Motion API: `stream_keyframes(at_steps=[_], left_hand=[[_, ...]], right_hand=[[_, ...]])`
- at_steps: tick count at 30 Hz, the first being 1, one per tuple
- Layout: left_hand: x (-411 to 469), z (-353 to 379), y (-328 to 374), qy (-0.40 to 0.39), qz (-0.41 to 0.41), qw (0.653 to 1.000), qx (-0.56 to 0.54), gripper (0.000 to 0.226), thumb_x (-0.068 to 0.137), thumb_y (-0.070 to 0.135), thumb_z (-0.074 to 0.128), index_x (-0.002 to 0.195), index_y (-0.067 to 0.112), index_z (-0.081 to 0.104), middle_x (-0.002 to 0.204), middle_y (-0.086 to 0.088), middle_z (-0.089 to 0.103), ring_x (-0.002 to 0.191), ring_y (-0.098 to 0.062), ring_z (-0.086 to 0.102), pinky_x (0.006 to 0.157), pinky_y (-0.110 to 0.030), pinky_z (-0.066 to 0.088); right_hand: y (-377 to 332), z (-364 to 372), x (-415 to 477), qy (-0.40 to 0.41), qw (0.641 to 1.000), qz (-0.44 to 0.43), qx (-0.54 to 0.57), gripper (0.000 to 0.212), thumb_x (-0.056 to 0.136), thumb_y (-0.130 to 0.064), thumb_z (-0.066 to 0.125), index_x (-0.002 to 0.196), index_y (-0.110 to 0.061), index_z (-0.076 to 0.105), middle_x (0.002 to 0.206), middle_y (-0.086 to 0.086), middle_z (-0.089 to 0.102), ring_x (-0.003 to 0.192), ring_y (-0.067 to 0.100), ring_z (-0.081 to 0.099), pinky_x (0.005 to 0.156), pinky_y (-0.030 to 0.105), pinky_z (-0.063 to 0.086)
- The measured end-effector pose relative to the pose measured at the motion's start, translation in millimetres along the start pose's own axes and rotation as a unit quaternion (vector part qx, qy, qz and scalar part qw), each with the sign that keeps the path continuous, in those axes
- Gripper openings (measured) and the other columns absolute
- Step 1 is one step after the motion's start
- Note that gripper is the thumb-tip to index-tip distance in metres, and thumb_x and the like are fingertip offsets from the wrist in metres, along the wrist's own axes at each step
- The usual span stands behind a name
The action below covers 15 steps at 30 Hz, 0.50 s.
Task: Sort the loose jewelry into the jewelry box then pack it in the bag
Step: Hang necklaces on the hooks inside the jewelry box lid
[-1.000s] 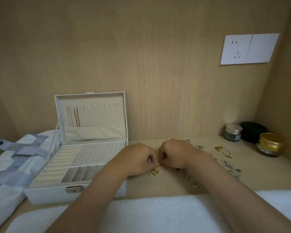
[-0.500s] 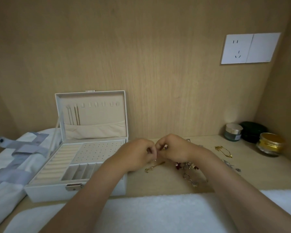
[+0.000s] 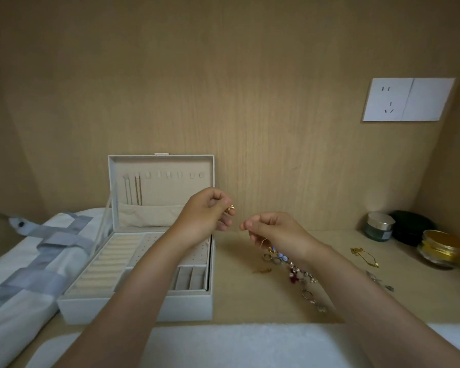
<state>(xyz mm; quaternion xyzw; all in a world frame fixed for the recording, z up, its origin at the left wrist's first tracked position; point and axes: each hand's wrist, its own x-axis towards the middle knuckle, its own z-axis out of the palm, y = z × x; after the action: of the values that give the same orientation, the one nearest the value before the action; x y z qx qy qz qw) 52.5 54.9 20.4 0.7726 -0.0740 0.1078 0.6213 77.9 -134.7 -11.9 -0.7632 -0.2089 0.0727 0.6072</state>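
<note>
The left hand [image 3: 207, 213] is lifted off the table, thumb and fingertips pinching a small gold ornament [image 3: 230, 207] that sticks out on the thumb side of the pinch. Directly below that hand sits the open jewelry box [image 3: 133, 306], its lid upright behind the knuckles.

Just beside it and a little lower, the right hand [image 3: 271, 232] has thumb and forefinger pressed tip to tip. What, if anything, sits between them is too small for me to tell. A thin gold strand [image 3: 263, 241] shows under its palm.

The loose jewelry [image 3: 298, 272] lies on the table beneath the right wrist, apart from either pinch, and a gold chain [image 3: 364, 257] lies further out past that forearm. The bag [image 3: 24, 261] lies beyond the box, on its far side from the hands.
</note>
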Motion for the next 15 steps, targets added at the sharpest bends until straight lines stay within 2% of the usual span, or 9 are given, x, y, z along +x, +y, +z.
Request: stream_keyframes(at_steps=[3,5,8,12,15], left_hand=[[1,-20,3,0.006,-0.012,1.0,0.007,0.012,0.101,0.014,0.051,0.096,0.009,0.061,0.08,-0.005,0.067,0.061,-0.014,0.06,0.061,-0.028,0.053],[2,-36,3,0.006,-0.01,0.999,0.04,0.013,0.1,0.017,0.054,0.097,0.009,0.064,0.077,-0.002,0.067,0.062,-0.013,0.06,0.061,-0.027,0.053],[2,-61,-2,0.02,-0.003,0.996,0.09,0.011,0.098,0.015,0.057,0.095,0.009,0.066,0.077,-0.002,0.071,0.064,-0.015,0.062,0.066,-0.032,0.054],[6,-89,-19,0.04,-0.01,0.987,0.156,0.011,0.097,0.013,0.058,0.09,0.014,0.066,0.077,-0.001,0.072,0.065,-0.016,0.066,0.07,-0.038,0.057],[8,-103,-30,0.045,-0.018,0.979,0.197,0.012,0.096,0.012,0.058,0.087,0.015,0.065,0.077,-0.001,0.072,0.061,-0.011,0.064,0.066,-0.033,0.055]], right_hand=[[-6,9,5,0.01,1.0,-0.004,0.015,0.026,0.099,-0.025,0.061,0.077,-0.018,0.074,0.064,0.0,0.06,0.065,0.013,0.055,0.077,0.033,0.046],[-11,15,12,0.016,0.999,-0.002,0.036,0.033,0.099,-0.027,0.059,0.069,-0.019,0.069,0.059,0.001,0.057,0.064,0.017,0.054,0.08,0.038,0.046],[-22,23,22,-0.001,0.997,0.002,0.08,0.034,0.101,-0.03,0.056,0.07,-0.018,0.063,0.056,0.001,0.049,0.059,0.021,0.05,0.076,0.038,0.045],[-40,38,40,-0.05,0.983,-0.004,0.179,0.031,0.101,-0.03,0.049,0.076,-0.016,0.058,0.059,0.002,0.044,0.048,0.017,0.039,0.067,0.036,0.043],[-49,50,51,-0.09,0.974,-0.027,0.207,0.028,0.1,-0.03,0.047,0.079,-0.016,0.059,0.064,0.002,0.047,0.048,0.016,0.038,0.062,0.036,0.039]])
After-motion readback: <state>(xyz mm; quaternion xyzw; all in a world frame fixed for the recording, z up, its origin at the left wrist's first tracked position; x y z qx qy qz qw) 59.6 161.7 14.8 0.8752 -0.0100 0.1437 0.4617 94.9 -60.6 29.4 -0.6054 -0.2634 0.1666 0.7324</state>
